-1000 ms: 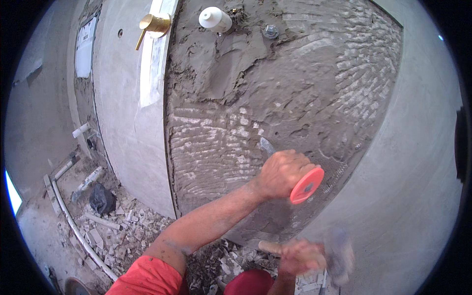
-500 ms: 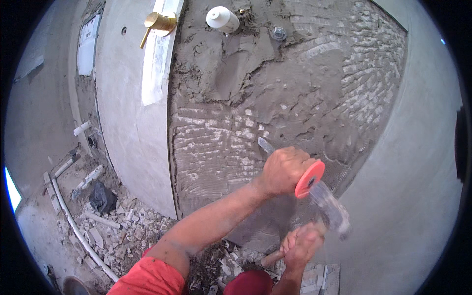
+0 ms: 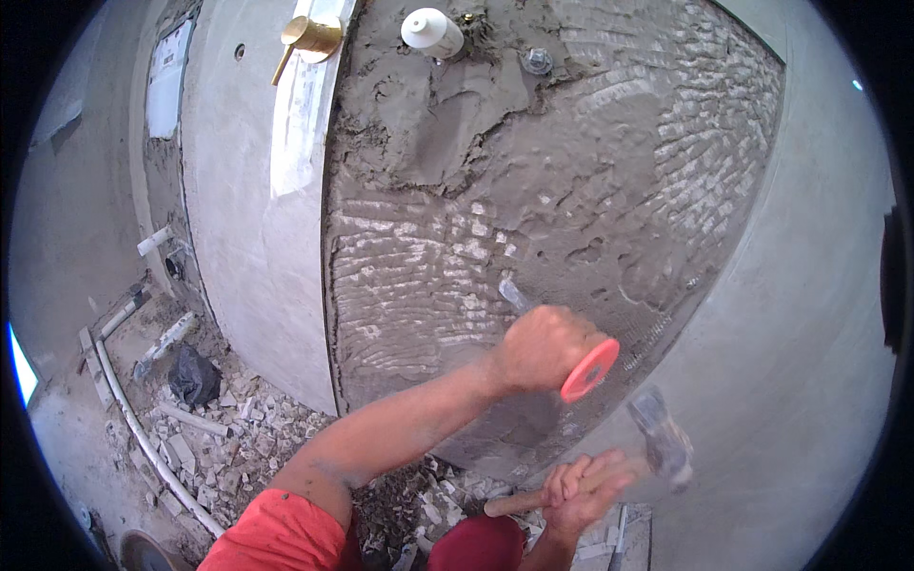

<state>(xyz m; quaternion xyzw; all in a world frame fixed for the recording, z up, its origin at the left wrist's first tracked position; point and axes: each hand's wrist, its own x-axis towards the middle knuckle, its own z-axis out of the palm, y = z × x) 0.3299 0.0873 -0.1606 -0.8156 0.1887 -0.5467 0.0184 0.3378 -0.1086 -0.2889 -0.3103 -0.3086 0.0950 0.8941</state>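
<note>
My left hand (image 3: 545,350) is closed around a chisel (image 3: 515,295). Its metal blade points up and left against the chipped mortar wall (image 3: 562,228), and an orange-red hand guard (image 3: 590,371) caps the end toward the right. Lower down, my right hand (image 3: 586,487) grips a hammer (image 3: 660,440) by its wooden handle, which sticks out to the left below the fingers. The metal hammer head, blurred by motion, hangs below and right of the guard, apart from it. Rows of pale chisel marks score the wall left of the blade.
A brass mixer tap (image 3: 312,38) and a white capped fitting (image 3: 430,33) stick out from the wall at the top. Broken rubble (image 3: 252,423) covers the floor, with a white pipe (image 3: 143,433) and a black plastic bag (image 3: 193,376). A smooth grey wall (image 3: 790,381) borders the right side.
The hammer head has swung down and right, away from the chisel's guard. My left hand and the chisel have shifted slightly downward in view.
</note>
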